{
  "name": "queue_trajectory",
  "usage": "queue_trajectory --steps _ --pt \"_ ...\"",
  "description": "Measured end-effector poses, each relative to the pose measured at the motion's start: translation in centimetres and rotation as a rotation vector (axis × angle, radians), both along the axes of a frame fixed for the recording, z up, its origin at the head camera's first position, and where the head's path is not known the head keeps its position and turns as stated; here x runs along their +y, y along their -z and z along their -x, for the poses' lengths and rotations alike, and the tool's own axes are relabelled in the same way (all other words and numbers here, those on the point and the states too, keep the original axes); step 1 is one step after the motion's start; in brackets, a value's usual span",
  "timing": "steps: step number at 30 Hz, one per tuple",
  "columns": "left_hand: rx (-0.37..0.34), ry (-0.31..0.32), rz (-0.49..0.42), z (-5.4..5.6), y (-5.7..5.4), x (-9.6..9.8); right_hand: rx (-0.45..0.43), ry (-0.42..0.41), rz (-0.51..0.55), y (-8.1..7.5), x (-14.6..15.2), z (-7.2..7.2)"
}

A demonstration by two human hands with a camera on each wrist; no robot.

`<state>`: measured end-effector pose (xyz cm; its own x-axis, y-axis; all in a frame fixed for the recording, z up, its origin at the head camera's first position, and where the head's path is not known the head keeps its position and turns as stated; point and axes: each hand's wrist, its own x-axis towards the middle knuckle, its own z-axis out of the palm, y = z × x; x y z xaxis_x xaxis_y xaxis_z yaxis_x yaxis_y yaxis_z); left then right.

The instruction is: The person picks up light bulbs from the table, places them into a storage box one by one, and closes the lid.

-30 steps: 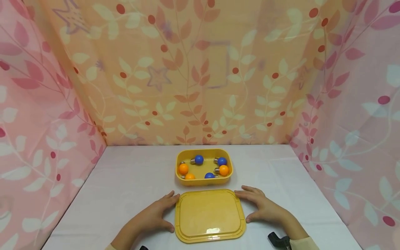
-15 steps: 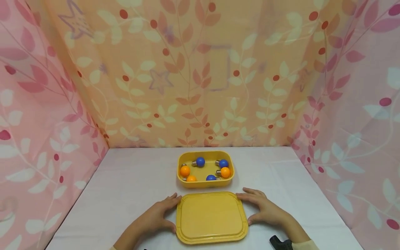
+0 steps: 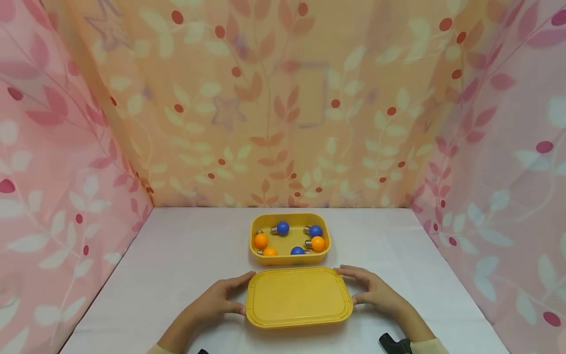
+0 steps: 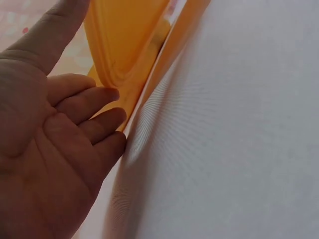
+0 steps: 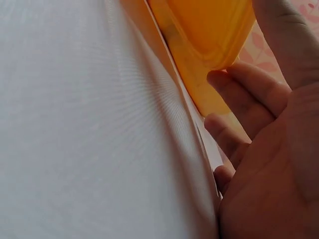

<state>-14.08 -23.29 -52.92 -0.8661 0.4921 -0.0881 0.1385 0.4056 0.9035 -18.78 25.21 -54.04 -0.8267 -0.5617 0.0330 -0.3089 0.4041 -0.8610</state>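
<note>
A yellow rectangular lid (image 3: 299,297) with rounded corners is held level between both hands, raised off the white cloth with a shadow under its near edge. My left hand (image 3: 216,297) grips its left side, thumb at the near part and fingers at the far corner. On the opposite side my right hand (image 3: 376,294) holds it the same way. Both wrist views show the lid (image 4: 127,37) above the cloth, fingertips at its corner. Just beyond stands a yellow container (image 3: 289,259) with blue bulbs (image 3: 283,228) and orange bulbs (image 3: 261,240) lying inside.
A white cloth (image 3: 185,246) covers the table. Patterned curtains (image 3: 283,108) enclose it at the back and both sides. A black device (image 3: 395,344) sits by the right wrist.
Both hands have closed in on the lid's sides and lifted it from the cloth. The container and its bulbs stay in place.
</note>
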Motion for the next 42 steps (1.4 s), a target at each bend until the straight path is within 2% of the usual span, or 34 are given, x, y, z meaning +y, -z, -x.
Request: queue_trajectory --steps 3,7,12,16,20,23,28,32,37,40,42 --pt "-0.02 0.008 -0.017 0.1 0.0 0.0 -0.073 -0.008 0.043 -0.2 0.0 0.2" --pt "0.004 -0.006 -0.063 0.1 0.0 0.0 -0.1 0.011 0.07 -0.3 -0.2 0.4" --pt "-0.052 0.034 -0.139 -0.3 0.4 0.5 -0.14 0.026 0.078 0.1 0.2 -0.6" --pt "-0.067 0.043 -0.17 -0.6 0.8 0.7 -0.115 0.023 0.068 0.3 0.6 -1.2" --pt "-0.057 0.045 -0.168 -0.4 0.6 0.7 -0.076 0.022 0.062 0.4 0.6 -1.1" --pt "-0.029 0.034 -0.154 -0.1 0.2 0.6 -0.063 0.034 0.064 0.0 0.4 -0.8" --pt "-0.021 0.033 -0.189 0.1 -0.2 0.7 -0.081 0.052 0.047 -0.9 0.2 -0.4" --pt "-0.017 0.015 -0.243 0.1 -0.2 0.9 -0.1 0.058 0.072 -1.0 0.3 0.0" --pt "-0.057 -0.002 -0.278 0.1 -0.2 1.1 -0.117 0.057 0.108 -0.8 0.2 0.1" --pt "-0.039 -0.03 -0.275 0.2 -0.5 1.0 -0.112 0.063 0.126 -1.0 -0.2 0.2" --pt "-0.022 -0.043 -0.287 0.4 -0.8 0.9 -0.078 0.057 0.133 -1.3 -0.5 0.5"
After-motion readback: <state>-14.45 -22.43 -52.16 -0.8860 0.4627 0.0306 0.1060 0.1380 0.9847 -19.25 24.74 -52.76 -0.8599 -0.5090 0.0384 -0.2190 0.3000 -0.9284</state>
